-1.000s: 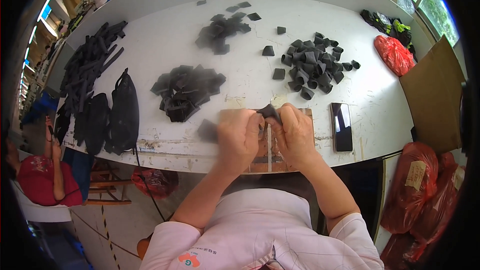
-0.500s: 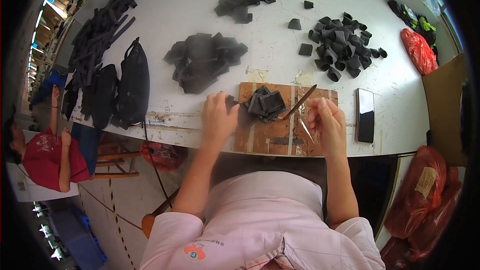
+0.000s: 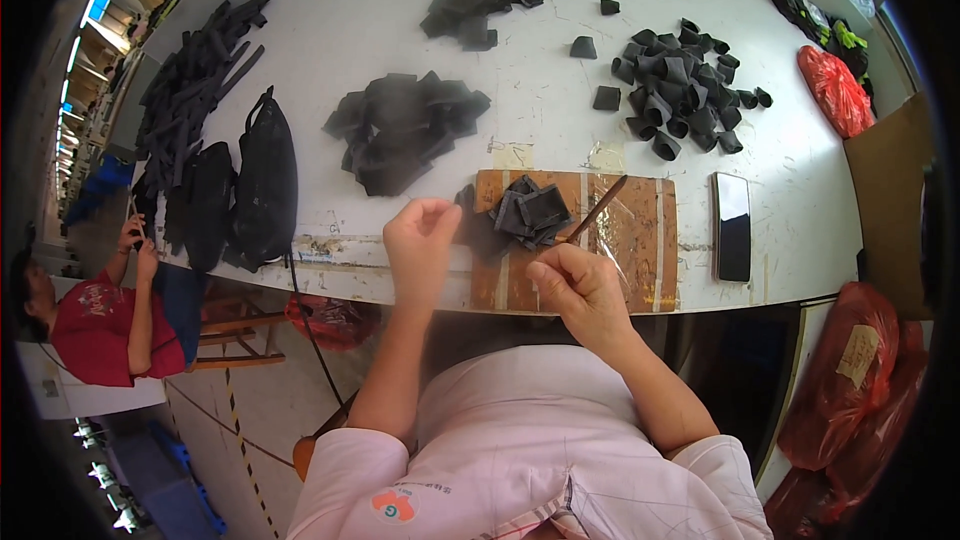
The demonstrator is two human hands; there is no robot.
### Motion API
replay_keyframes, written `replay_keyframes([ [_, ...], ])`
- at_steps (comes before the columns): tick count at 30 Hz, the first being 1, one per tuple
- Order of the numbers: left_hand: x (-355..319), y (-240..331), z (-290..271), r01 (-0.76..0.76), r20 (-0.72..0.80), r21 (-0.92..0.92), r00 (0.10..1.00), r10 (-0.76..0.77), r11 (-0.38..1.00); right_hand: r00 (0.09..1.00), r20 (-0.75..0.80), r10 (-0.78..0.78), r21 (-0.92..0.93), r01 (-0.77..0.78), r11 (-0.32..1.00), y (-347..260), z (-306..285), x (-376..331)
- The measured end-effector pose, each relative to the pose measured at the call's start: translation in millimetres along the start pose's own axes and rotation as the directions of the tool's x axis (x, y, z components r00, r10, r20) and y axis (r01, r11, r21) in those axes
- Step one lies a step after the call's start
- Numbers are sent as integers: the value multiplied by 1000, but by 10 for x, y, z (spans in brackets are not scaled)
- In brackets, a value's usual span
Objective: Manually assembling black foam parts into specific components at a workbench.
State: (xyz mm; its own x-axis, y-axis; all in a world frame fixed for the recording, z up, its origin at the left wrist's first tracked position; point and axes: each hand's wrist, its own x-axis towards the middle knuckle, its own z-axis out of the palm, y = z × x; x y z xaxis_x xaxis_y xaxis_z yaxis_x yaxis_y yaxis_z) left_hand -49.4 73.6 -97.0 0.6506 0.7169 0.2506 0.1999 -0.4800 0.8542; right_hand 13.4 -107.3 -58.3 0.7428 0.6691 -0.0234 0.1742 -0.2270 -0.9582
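The wooden board (image 3: 620, 240) lies at the near edge of the white desk (image 3: 400, 60), and everything else is placed around it. On the left part of the board rests a small heap of black folded pieces (image 3: 530, 212). The right hand (image 3: 578, 285) is at the near edge of the board, just below this heap, and its fingers are closed around a thin brown stick (image 3: 597, 208); the stick goes up and to the right over the board, with its tip near the right side of the heap. The left hand (image 3: 420, 240) is just to the left of the board, over the desk edge, with the fingers curled in loosely; I cannot tell whether it grips anything, and it does not touch the heap. To the right of the board a dark phone (image 3: 733, 226) lies flat on the desk. Behind the board, to the left, there is a bigger pile of flat black pieces (image 3: 405, 125), and behind it to the right a pile of curled black pieces (image 3: 680, 90). Far behind the board is one more small pile (image 3: 470, 8). Well to the left of the board lie black bags (image 3: 262, 180) and long black strips (image 3: 195, 70). Far left of the board, below the desk, another person in a red shirt (image 3: 95, 325) sits.
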Motion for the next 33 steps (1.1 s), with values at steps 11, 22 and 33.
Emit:
replay_keyframes([
  [11,-520,667,244,-286,-49,-104,958,282,953,842,-336,-421,-283,336,898,-74,96,49],
  [22,-406,856,174,605,567,-689,793,-223,400,942,232,242,894,-304,328,-61,-235,-46],
  [33,94,1071,213,767,849,-397,516,117,-503,973,231,-7,649,-149,746,-536,-720,407],
])
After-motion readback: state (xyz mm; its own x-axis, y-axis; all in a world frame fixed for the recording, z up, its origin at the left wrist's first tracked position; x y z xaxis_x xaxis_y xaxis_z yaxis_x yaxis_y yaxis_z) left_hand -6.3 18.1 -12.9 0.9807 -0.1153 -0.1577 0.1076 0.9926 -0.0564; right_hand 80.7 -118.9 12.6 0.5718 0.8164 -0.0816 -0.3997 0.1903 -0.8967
